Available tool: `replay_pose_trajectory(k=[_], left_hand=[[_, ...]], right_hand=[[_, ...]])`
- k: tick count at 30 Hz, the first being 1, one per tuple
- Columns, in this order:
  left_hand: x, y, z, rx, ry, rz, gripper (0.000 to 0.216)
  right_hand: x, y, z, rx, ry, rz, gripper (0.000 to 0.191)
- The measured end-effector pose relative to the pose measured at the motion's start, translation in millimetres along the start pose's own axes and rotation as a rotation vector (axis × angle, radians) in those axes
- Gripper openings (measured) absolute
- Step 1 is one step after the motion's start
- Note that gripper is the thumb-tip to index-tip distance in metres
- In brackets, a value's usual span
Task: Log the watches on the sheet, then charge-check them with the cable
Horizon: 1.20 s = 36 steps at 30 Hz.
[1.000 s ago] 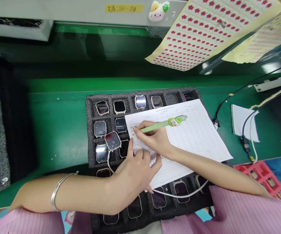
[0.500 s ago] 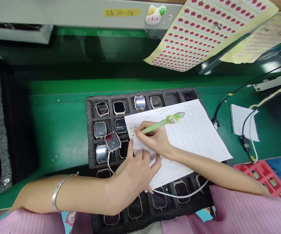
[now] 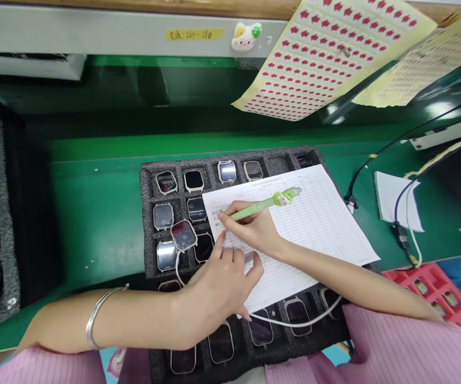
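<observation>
My right hand (image 3: 256,229) is closed around a light green pen (image 3: 260,205) with a small charm near its top. The pen's tip is at the left columns of a printed form sheet (image 3: 310,229), beside some handwriting. My left hand (image 3: 222,288) rests on the sheet's lower left edge, one finger stretched toward the pen tip and the others bent. A white cable (image 3: 294,322) passes beneath this hand. A smartwatch (image 3: 183,234) lies tilted on top of others in a dark foam tray (image 3: 148,224), left of my hands. The sheet covers much of the tray.
Another foam tray with watches (image 3: 8,213) stands at the left. Sheets of red arrow stickers (image 3: 314,58) hang from the shelf above. To the right are black cables (image 3: 352,181), a white paper pad (image 3: 398,200) and a red tray (image 3: 446,298) with small parts.
The pen and my right hand have barely moved. My left hand's stretched finger has shifted slightly right, and the whole view has tilted a little.
</observation>
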State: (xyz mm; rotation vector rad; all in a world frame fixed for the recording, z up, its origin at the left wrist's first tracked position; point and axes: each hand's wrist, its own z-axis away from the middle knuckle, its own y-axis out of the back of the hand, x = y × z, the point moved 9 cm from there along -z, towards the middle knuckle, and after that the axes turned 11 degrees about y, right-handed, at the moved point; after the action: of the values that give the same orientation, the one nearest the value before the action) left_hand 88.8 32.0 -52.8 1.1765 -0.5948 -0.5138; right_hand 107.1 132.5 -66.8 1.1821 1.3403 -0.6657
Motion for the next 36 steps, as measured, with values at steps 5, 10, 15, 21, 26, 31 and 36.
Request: replay_pose_trajectory(k=[5, 10, 15, 21, 26, 31, 36], left_hand=[[-0.5, 0.7, -0.5, -0.057, -0.003, -0.002, 0.096], [-1.1, 2.6, -0.8, -0.065, -0.01, -0.007, 0.095], [-0.7, 3.1, 0.3, -0.079, -0.015, -0.007, 0.095], [1.1, 3.4, 0.3, -0.02, -0.025, -0.001, 0.096], [1.5, 2.4, -0.8, -0.026, -0.026, -0.015, 0.096], [1.6, 4.6, -0.9, -0.022, -0.025, -0.026, 0.097], [2.6, 2.1, -1.7, 0.013, -0.02, -0.018, 0.1]], right_hand=[[0.7, 1.3, 0.7, 0.019, -0.005, -0.009, 0.021], [0.4, 0.4, 0.1, 0.003, 0.009, -0.012, 0.022], [0.7, -0.8, 0.4, -0.017, 0.0, 0.015, 0.022], [1.8, 3.5, 1.2, 0.027, -0.02, 0.006, 0.022], [1.9, 4.0, 1.1, 0.03, -0.005, 0.008, 0.022], [2.3, 5.0, 1.8, 0.05, -0.025, 0.005, 0.024], [2.4, 5.9, 1.4, 0.055, -0.034, 0.006, 0.025]])
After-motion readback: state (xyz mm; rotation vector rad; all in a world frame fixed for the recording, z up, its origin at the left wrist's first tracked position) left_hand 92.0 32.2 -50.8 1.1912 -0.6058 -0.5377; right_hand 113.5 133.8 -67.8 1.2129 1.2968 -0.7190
